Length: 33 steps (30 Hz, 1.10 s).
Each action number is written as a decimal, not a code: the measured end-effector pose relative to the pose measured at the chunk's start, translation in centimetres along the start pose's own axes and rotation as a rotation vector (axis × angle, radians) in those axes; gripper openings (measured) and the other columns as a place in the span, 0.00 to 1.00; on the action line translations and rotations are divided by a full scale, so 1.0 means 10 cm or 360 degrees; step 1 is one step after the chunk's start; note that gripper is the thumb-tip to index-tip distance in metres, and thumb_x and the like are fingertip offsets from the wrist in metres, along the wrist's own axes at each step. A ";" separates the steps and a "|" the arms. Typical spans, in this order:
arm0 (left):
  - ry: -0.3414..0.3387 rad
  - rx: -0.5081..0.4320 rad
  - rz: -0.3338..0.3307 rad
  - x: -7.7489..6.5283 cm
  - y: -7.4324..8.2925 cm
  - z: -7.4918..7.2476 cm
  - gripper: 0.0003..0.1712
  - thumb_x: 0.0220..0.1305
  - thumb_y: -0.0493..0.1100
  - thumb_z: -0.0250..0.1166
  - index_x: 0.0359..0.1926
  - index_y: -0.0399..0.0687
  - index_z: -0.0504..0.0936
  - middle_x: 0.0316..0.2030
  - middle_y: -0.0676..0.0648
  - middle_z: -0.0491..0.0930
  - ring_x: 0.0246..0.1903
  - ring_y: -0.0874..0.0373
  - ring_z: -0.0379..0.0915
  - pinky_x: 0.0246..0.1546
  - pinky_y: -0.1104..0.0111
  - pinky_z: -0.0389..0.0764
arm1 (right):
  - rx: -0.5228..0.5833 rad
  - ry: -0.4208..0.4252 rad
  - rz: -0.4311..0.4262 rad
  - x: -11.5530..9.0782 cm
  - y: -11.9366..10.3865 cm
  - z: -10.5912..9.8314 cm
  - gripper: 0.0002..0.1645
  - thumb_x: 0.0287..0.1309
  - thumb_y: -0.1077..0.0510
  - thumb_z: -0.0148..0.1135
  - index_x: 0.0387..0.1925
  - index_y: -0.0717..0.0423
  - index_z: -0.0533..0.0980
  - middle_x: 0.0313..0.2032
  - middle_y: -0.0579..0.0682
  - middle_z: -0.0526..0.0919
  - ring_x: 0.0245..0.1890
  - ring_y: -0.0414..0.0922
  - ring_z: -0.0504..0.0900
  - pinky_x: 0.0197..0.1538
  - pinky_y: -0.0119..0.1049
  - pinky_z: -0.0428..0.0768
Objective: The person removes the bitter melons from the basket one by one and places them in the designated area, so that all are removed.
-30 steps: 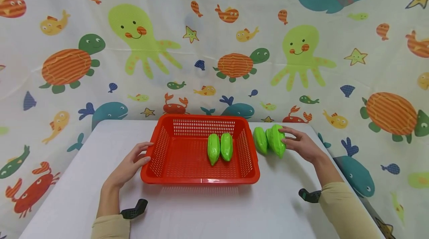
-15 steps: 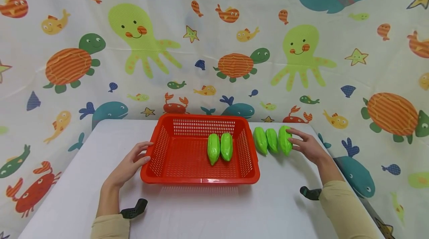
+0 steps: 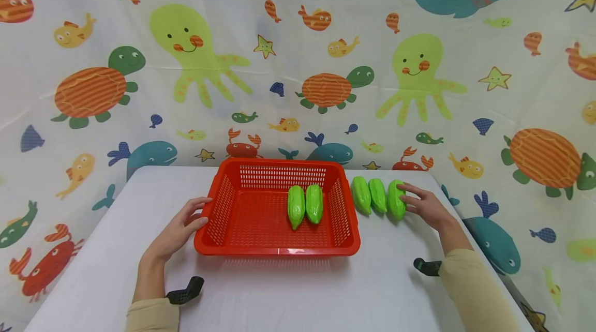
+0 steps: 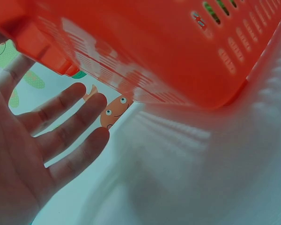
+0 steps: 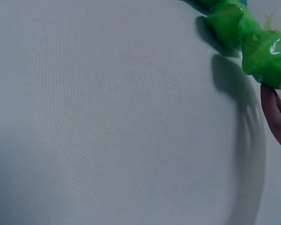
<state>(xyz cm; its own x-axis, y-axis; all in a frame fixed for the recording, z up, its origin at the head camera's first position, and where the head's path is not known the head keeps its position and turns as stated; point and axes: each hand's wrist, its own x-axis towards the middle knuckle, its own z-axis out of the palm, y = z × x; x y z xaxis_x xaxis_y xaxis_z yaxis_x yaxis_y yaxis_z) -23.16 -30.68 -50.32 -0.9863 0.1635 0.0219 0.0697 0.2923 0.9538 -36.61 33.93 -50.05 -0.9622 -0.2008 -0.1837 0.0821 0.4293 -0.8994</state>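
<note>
Two glossy green star fruits lie side by side in the red basket, right of its middle. My left hand is at the basket's left side, its fingertips and thumb against the rim; in the left wrist view, several fingers stretch out straight below the rim. Right of the basket, two more star fruits, a left one and a middle one, lie on the table. Beside them my right hand pinches a third star fruit from its right side. The right wrist view shows its lobed end.
The white table reaches back to a curtain printed with sea animals. A dark camera mount sits at each wrist, the left one below the basket's front left corner.
The pinched star fruit has shifted right, away from the middle one, then slightly down toward the table, with my right hand. The left hand and the basket have stayed in place.
</note>
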 end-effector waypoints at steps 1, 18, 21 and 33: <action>0.0002 0.0001 -0.0003 0.00 0.00 0.00 0.35 0.69 0.50 0.60 0.72 0.53 0.58 0.70 0.37 0.55 0.66 0.33 0.57 0.54 0.46 0.76 | -0.0041 -0.0003 0.0007 0.01 0.02 0.00 0.38 0.67 0.45 0.59 0.72 0.56 0.61 0.76 0.57 0.44 0.74 0.60 0.47 0.64 0.54 0.69; 0.0005 0.0033 -0.0010 0.03 -0.03 0.00 0.34 0.69 0.51 0.59 0.72 0.55 0.58 0.71 0.38 0.54 0.67 0.33 0.55 0.54 0.45 0.75 | -0.0160 0.0031 0.0110 0.18 0.09 0.07 0.32 0.72 0.48 0.51 0.73 0.50 0.61 0.77 0.56 0.40 0.75 0.61 0.41 0.70 0.59 0.55; -0.0004 0.0037 -0.0003 0.04 -0.03 0.00 0.34 0.69 0.51 0.59 0.72 0.55 0.57 0.71 0.37 0.54 0.67 0.33 0.55 0.54 0.46 0.76 | -0.0125 0.0049 0.0116 0.19 0.09 0.08 0.31 0.73 0.49 0.51 0.72 0.50 0.62 0.77 0.55 0.40 0.75 0.59 0.40 0.70 0.58 0.55; 0.0019 0.0044 -0.0023 0.04 -0.09 0.01 0.34 0.69 0.52 0.59 0.72 0.55 0.58 0.71 0.37 0.54 0.67 0.32 0.54 0.55 0.42 0.73 | 0.0010 0.0066 0.0133 0.21 0.08 0.11 0.31 0.73 0.50 0.51 0.73 0.53 0.61 0.77 0.54 0.38 0.76 0.57 0.40 0.72 0.55 0.53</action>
<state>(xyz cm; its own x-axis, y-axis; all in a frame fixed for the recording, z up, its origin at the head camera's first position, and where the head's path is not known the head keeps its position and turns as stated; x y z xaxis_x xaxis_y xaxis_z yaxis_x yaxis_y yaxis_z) -23.58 -30.76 -51.17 -0.9890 0.1477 0.0120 0.0593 0.3203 0.9455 -38.29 32.88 -51.59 -0.9619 -0.1277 -0.2417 0.1641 0.4375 -0.8841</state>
